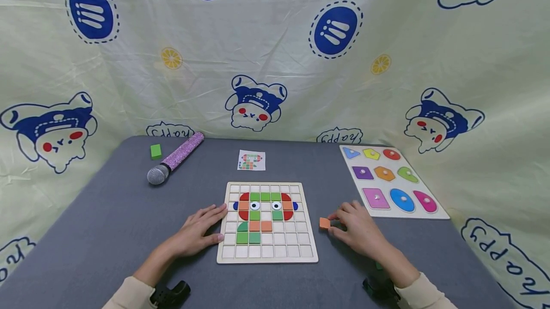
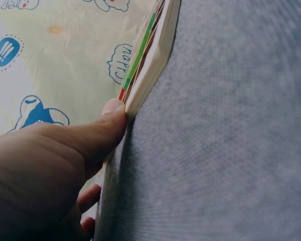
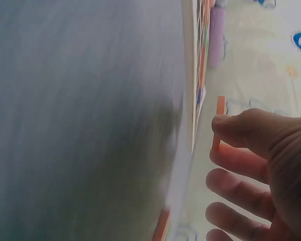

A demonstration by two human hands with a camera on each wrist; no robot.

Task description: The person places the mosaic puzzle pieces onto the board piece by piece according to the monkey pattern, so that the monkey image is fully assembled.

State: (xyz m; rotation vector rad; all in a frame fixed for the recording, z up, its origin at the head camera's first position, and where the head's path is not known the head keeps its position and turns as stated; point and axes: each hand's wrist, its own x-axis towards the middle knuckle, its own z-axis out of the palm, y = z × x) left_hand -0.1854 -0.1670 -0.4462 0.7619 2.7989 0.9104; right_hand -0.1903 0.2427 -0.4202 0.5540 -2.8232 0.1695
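The orange tile (image 1: pixel 324 223) is just off the right side of the board (image 1: pixel 293 239), raised clear of the counter (image 1: pixel 275 285). The right grip (image 1: pixel 354 228), a person's bare hand, pinches it between thumb and forefinger along its right side, leaving the opposite edge free. The other fingers are loosely bent beneath in the right wrist view. Edge-on there, the tile looks thin and flat; I judge it light, stiff and hard to damage, its smooth faces perhaps a little slippery. A fingertip pinch should be ample, best taken at opposite edges or near one side, with little force. The left grip (image 1: pixel 204 230) is open, its fingers lying along the board's left edge and the thumb touching the rim. The board looks rigid and probably fairly light, so it could slide if pushed; the bare rim is the sensible place to steady it. The coloured pieces (image 1: pixel 265 197) on the grid would likely shift if a palm brushed them, so touch between them only with fingertips. Beyond the board lies a small card (image 1: pixel 251 160), likely thin and easily bent. Another orange piece (image 3: pixel 161 226) shows low in the right wrist view.
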